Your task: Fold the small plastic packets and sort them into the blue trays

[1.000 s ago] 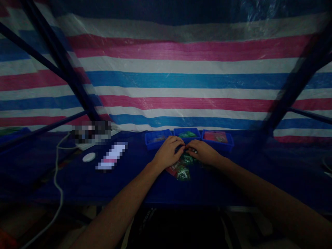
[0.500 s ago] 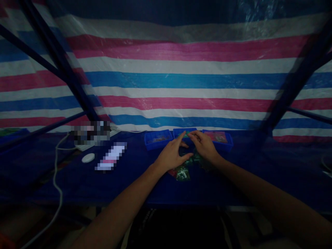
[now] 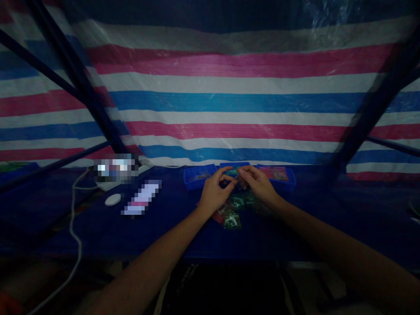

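My left hand (image 3: 214,190) and my right hand (image 3: 260,183) almost meet in front of the middle blue bin (image 3: 224,165). The right thumb and fingers are pinched together. On the left, the thumb and fingertips are drawn in towards the same spot. Something small and thin seems to lie between the fingertips, too dark to name. Below the hands, clear packets with green contents (image 3: 232,220) lie on the blue table (image 3: 210,245). A reddish packet (image 3: 218,215) lies beside them, partly covered by my left wrist.
The left blue bin (image 3: 193,185) holds small packets; a reddish packet (image 3: 277,173) fills part of the right blue bin (image 3: 290,185). To the left are a blurred-out phone-like slab (image 3: 142,197), a round white object (image 3: 113,200) and a white cable (image 3: 72,227). A striped sheet (image 3: 229,103) hangs behind.
My left thumb and fingers, spread wide before, have closed in towards the right fingertips. The right hand stays in nearly the same place.
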{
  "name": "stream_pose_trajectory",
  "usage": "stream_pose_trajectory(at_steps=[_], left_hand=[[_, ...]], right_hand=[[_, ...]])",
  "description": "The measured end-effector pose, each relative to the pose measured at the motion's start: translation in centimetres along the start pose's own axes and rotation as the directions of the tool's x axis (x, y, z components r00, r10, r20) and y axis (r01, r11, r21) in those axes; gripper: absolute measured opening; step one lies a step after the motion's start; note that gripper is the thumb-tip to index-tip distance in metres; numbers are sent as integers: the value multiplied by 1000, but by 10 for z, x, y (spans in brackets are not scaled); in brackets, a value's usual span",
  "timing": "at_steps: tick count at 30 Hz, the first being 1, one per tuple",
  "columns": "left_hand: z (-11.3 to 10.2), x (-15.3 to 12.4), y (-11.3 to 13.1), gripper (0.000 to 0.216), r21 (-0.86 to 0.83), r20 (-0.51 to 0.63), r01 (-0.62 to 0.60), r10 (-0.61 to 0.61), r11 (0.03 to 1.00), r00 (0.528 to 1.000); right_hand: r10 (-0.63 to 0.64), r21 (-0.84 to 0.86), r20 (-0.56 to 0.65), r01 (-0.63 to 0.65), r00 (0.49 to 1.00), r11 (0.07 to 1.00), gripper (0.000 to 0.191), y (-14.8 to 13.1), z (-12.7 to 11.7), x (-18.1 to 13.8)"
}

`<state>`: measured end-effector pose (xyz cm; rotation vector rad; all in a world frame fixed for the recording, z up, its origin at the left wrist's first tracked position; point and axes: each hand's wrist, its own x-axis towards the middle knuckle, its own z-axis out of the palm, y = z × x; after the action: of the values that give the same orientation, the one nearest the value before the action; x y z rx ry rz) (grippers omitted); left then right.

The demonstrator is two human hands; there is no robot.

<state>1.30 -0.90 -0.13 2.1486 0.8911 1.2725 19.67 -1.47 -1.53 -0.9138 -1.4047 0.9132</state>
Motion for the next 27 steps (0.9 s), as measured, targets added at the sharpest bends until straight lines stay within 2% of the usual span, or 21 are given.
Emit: stream_pose_trajectory(at_steps=[4, 11, 16, 27], left_hand=[[-5, 2, -7, 26, -43, -26, 38, -40, 998, 999], [-8, 3, -10, 20, 23, -3, 11, -11, 1000, 1000], [-6, 3, -10, 14, -2, 31, 21, -21, 1000, 999], [0, 0, 2, 26, -30, 95, -38, 41, 999, 995]], right_hand=[[-6, 70, 72, 1, 997, 998, 38, 3, -3, -1], [3, 32, 65, -5, 998, 999, 35, 6, -6, -1], [39, 37, 108, -43, 993, 998, 32, 3, -3, -3], [4, -57, 155, 5, 988, 998, 32, 0, 4, -6]])
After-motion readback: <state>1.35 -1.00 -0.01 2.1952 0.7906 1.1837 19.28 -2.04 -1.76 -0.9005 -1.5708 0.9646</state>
